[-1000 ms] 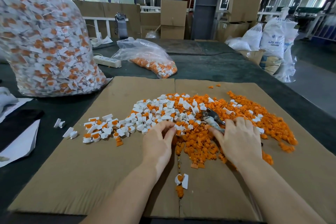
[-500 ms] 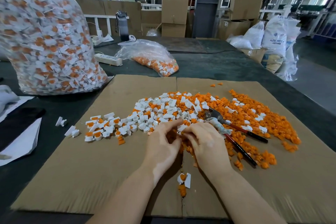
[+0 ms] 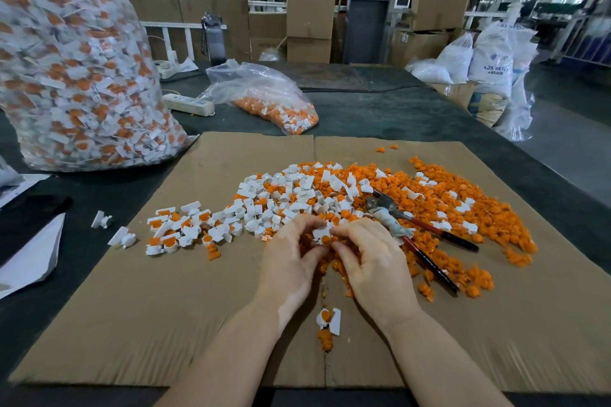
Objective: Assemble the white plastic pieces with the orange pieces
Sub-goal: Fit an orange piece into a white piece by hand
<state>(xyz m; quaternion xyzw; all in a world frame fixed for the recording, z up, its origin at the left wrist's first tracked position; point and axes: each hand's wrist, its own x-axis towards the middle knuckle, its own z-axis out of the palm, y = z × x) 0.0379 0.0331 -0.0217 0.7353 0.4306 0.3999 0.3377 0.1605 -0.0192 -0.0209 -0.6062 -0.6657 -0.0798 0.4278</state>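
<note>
My left hand (image 3: 291, 253) and my right hand (image 3: 367, 256) meet over the cardboard sheet (image 3: 165, 291). Between their fingertips they pinch one white plastic piece with an orange piece in it (image 3: 322, 235). Just beyond the fingers lies a heap of loose white pieces (image 3: 291, 195). Loose orange pieces (image 3: 463, 208) spread to the right. A row of white pieces fitted with orange ones (image 3: 185, 228) lies to the left. One more joined piece (image 3: 329, 319) sits between my wrists.
Red-handled pliers (image 3: 420, 231) lie on the orange pieces beside my right hand. A big clear bag of joined pieces (image 3: 72, 69) stands at the far left. A smaller bag (image 3: 264, 96) and a power strip (image 3: 188, 103) lie behind the cardboard. Paper sheets (image 3: 29, 258) lie at left.
My right hand left the pliers and came left to meet my left hand. Both hands now hold one white and orange piece between them, lifted slightly off the heap.
</note>
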